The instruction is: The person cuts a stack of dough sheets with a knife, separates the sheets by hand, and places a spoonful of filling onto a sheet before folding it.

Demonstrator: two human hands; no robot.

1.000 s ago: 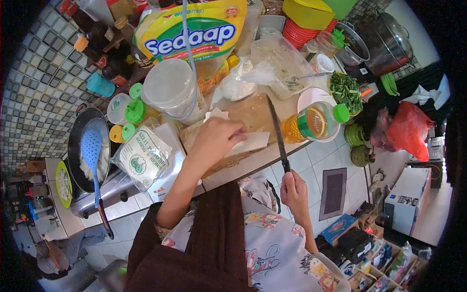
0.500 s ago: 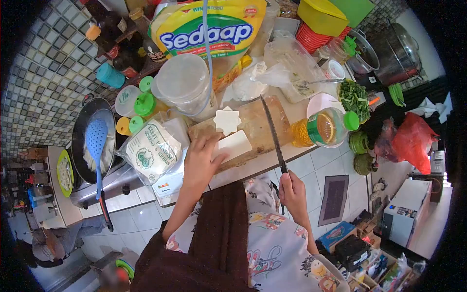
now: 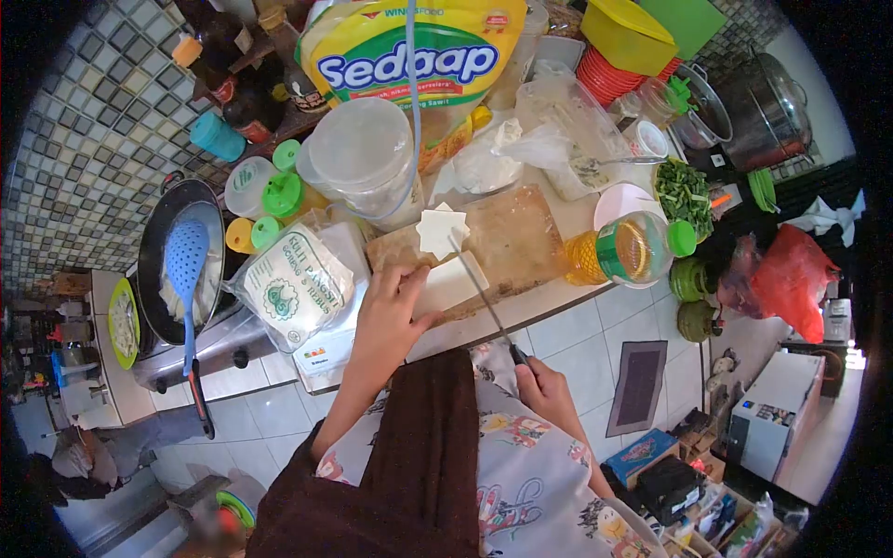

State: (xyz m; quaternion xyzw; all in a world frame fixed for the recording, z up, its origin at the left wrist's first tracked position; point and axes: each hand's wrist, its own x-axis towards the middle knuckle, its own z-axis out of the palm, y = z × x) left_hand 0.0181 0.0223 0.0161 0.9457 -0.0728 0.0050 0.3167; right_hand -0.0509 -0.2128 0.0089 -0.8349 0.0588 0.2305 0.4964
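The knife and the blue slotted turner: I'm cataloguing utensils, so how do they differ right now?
The knife has a long, narrow blade; the blue slotted turner has a broad head full of holes. The knife is gripped in the right hand, while the turner lies unheld in the pan, its handle sticking out past the rim. Both have dark handles.

The left wall (image 3: 88, 177) is covered with small mosaic tiles in white, grey and dark tones. The floor (image 3: 567, 349) is laid with pale tiles, on which a bordered grey mat (image 3: 638, 389) is spread. A white boxy appliance (image 3: 770, 414) is placed at the right, beyond crowded boxes (image 3: 642, 454). Bright light (image 3: 854, 360) is seen at the far right edge.
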